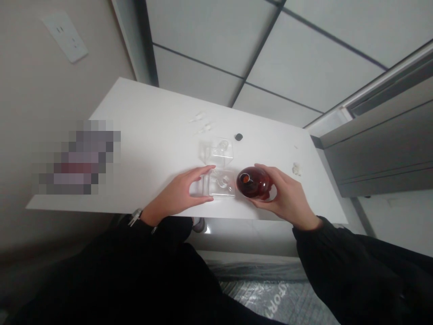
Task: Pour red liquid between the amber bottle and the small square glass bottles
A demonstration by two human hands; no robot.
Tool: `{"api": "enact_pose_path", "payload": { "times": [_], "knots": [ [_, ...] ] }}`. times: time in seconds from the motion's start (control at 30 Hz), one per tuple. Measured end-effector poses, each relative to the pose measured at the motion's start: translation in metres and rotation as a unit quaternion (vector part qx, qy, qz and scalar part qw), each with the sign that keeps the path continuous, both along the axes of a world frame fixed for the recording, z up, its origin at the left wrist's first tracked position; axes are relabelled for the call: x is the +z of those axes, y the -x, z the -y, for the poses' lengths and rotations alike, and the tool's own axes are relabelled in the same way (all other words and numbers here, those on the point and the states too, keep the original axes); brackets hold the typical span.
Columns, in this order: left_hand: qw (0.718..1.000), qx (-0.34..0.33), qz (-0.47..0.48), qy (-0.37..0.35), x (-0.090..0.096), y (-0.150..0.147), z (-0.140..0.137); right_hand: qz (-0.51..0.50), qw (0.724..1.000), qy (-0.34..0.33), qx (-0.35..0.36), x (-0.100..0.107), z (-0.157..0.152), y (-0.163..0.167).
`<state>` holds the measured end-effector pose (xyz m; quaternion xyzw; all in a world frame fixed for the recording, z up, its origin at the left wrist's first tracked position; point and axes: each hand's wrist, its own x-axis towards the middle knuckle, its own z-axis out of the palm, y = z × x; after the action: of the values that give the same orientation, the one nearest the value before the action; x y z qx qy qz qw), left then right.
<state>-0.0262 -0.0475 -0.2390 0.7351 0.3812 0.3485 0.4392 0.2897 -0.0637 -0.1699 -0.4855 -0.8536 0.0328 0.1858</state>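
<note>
My right hand is wrapped round a dark red glass bottle, whose open mouth faces up toward me. My left hand grips the left end of a small clear box, its fingers on the far edge and thumb on the near one. Some round, clear shape shows in that box, too faint to name. Right behind it stands a second clear box. A small black cap-like piece lies beyond the bottle.
Small whitish pieces lie toward the back of the white table. A small pale, clear item is at the right. The left end holds a blurred-out object. Pale panels rise behind the table.
</note>
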Motion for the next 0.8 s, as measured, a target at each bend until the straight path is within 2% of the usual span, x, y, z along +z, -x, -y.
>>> {"api": "enact_pose_path", "payload": {
  "times": [0.43, 0.8],
  "knots": [
    [1.0, 0.004, -0.002, -0.001, 0.001, -0.001, 0.0, 0.073, 0.997, -0.037, 0.001, 0.007, -0.002, 0.003],
    [1.0, -0.001, -0.011, 0.003, 0.002, 0.0, 0.001, 0.139, 0.986, -0.089, 0.037, 0.02, -0.002, 0.007]
  ]
}}
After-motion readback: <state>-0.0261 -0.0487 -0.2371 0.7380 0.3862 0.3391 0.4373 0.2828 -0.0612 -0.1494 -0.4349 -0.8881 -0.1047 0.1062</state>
